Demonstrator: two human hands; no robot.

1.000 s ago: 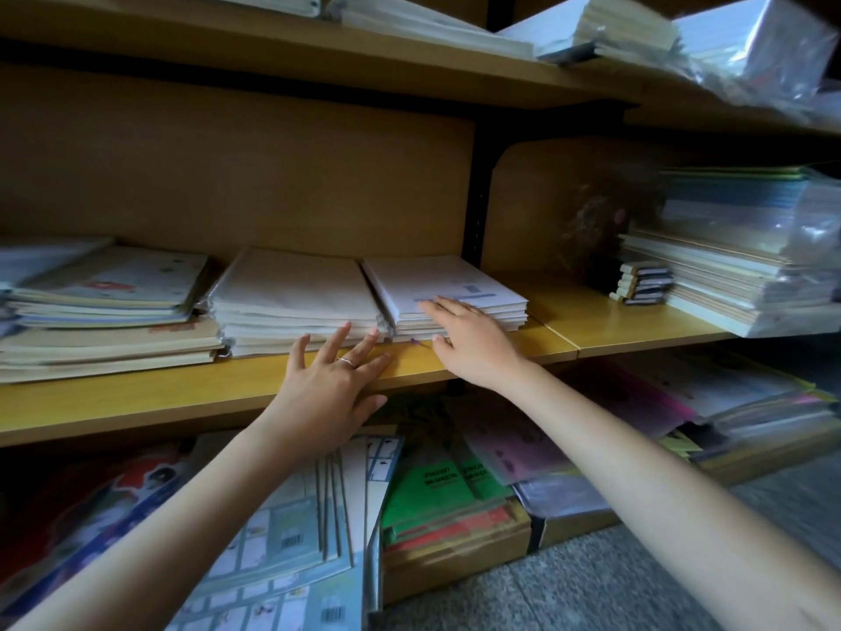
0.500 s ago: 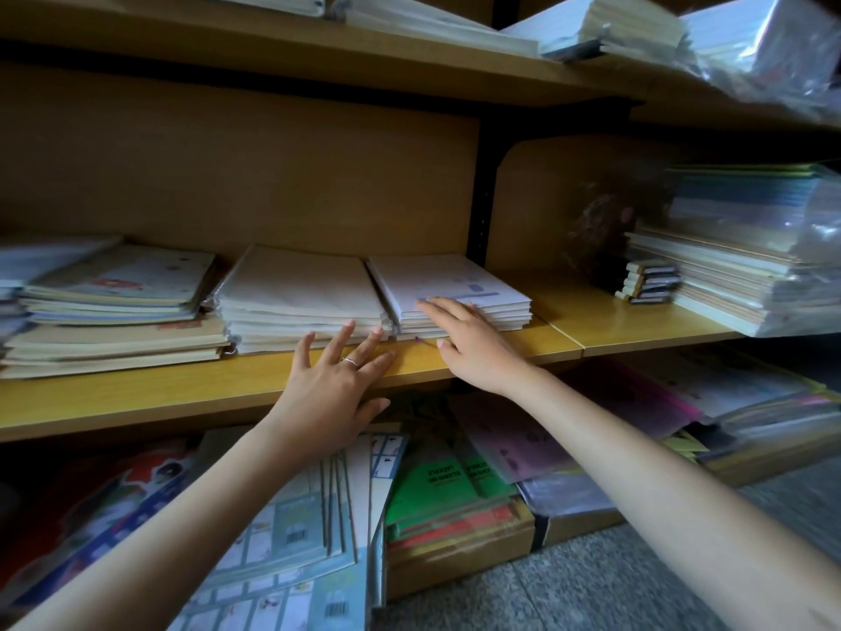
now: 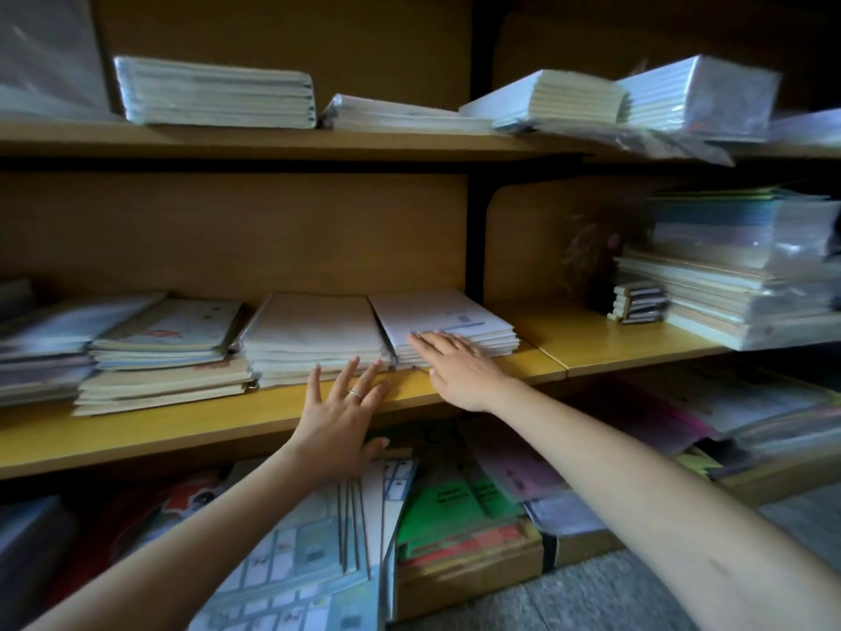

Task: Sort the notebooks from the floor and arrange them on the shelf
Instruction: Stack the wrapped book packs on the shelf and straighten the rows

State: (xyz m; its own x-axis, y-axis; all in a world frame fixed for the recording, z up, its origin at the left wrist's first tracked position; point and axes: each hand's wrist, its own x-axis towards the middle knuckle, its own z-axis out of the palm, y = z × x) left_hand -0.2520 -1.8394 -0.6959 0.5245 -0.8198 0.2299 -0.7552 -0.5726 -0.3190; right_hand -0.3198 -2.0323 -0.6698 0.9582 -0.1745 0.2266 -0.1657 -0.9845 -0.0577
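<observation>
Two white notebook stacks lie side by side on the middle wooden shelf [image 3: 182,425]: a plain-covered stack [image 3: 314,332] and, to its right, a stack with a blue-printed cover [image 3: 437,314]. My right hand [image 3: 455,366] lies flat on the front corner of the blue-printed stack, fingers spread. My left hand [image 3: 343,416], wearing a ring, is open with fingers spread at the shelf's front edge, fingertips touching the front of the plain stack. Neither hand holds anything.
More notebook stacks [image 3: 164,352] fill the shelf's left part. Wrapped stacks [image 3: 746,284] and a small dark pile [image 3: 637,302] sit at the right. Wrapped packs [image 3: 214,91] line the top shelf. Green books [image 3: 455,503] and printed sheets [image 3: 296,553] crowd the bottom level above the grey floor [image 3: 569,598].
The view has tilted up, so the top shelf shows. Both hands stay against the two white stacks; the right hand has slid slightly further onto its stack.
</observation>
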